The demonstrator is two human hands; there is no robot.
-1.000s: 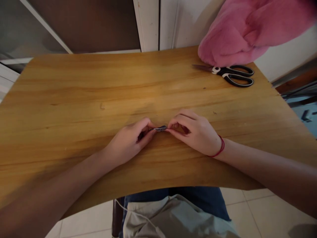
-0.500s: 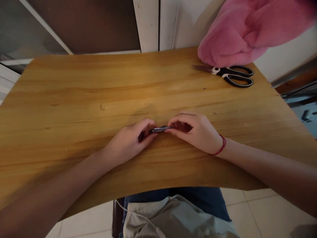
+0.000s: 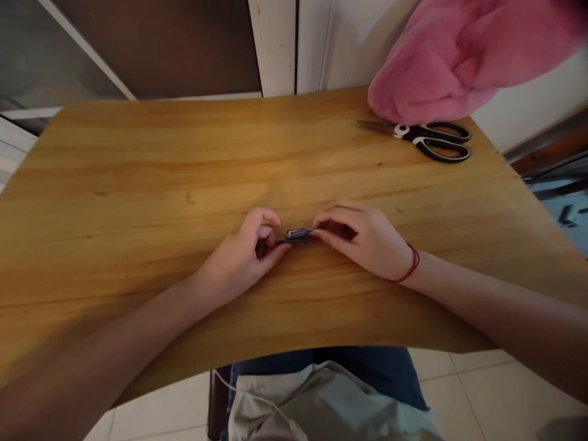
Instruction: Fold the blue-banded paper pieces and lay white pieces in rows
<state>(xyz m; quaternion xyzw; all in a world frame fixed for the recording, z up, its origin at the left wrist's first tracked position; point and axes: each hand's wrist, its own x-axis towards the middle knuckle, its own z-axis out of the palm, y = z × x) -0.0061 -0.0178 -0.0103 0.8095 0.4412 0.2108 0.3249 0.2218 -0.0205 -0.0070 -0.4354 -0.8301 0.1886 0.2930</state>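
Two small, thin, dark pieces are seen almost edge-on between my hands, low over the wooden table [image 3: 220, 153]; their exact kind cannot be made out. My right hand [image 3: 356, 236] pinches one end of the upper, thicker, layered piece [image 3: 298, 233] with thumb and fingertips. Along the thumb tip of my left hand [image 3: 243, 254] runs the lower, flatter dark piece [image 3: 298, 242], its near end hidden by the curled fingers. The left index finger is lifted off the pieces. A narrow gap shows between the two pieces at their left ends.
Black-and-white scissors [image 3: 420, 138] lie at the table's back right, blades pointing left. Behind them a pink plush thing [image 3: 436, 67] rests on the table's back edge. A grey cloth [image 3: 294, 398] covers my lap, with a pale cable [image 3: 257, 398] across it.
The dark pieces, together as one stack before, now show apart. My left index finger has risen off them, and the right hand's piece sits slightly higher.
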